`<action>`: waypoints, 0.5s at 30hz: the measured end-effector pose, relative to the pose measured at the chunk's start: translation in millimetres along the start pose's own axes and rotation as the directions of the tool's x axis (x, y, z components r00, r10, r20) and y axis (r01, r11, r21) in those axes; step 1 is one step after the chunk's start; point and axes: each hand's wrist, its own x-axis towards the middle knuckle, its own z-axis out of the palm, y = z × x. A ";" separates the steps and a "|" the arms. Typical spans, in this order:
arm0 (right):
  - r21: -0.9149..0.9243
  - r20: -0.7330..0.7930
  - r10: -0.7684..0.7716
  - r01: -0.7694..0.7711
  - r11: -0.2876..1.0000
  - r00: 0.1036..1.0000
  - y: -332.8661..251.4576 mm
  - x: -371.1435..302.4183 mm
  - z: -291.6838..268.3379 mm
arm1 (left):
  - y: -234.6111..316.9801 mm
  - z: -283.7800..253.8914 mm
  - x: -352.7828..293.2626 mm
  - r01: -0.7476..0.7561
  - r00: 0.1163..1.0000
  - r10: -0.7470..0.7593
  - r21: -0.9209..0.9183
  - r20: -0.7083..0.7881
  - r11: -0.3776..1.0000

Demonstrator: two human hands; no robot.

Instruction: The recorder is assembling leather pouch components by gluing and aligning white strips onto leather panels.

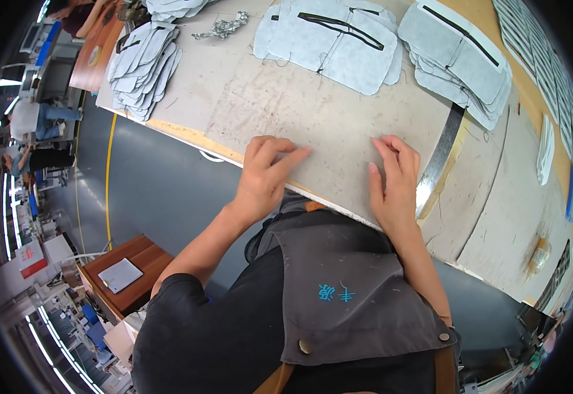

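My left hand (266,172) is just over the near edge of the worktable (247,105), its fingers loosely bent and apart, with nothing visible in them. To its right, my right hand (395,180) hovers at the same edge; thumb and fingers are spread and hold nothing I can see. Beyond both hands lies a pile of pale grey-blue fabric panels (345,59), the top one bearing a black-edged long slot. Another stack of such panels (460,56), with a black strip on top, is at the far right. A metal strip (440,157) runs along the table beside my right hand.
A fanned stack of pale panels (143,72) sits at the table's left end, near a crumpled silvery scrap (222,26). Striped pieces (546,72) and a tape-wrapped roll (539,255) are at the right. Behind me stands a brown side table (148,262). People work at far left.
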 end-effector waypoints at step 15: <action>0.065 -0.031 0.005 -0.003 0.998 1.000 6.4 -3.5 -7.3 | -11.1 -1.2 40.5 -0.039 0.969 0.081 0.180 -0.232 0.983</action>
